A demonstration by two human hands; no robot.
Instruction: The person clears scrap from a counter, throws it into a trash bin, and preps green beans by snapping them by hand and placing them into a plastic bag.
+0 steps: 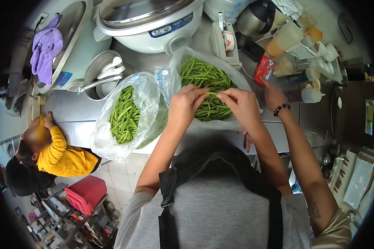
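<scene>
My left hand (186, 101) and my right hand (240, 106) are both closed in a pinch on one green bean (212, 93), an end in each. They hold it above a clear plastic bag (243, 85) full of long green beans (201, 72). To the left stands a second clear plastic bag (149, 93), with shorter-looking green bean pieces (124, 118) inside. My fingertips cover the two ends of the bean.
A co-worker's hand (274, 98) reaches in from the right, close to a red packet (264, 69). Behind the bags stand a large white cooker (153, 37), a metal pot (96, 68) with ladles and a tape dispenser (225, 43). A child in yellow (70, 159) is at the left.
</scene>
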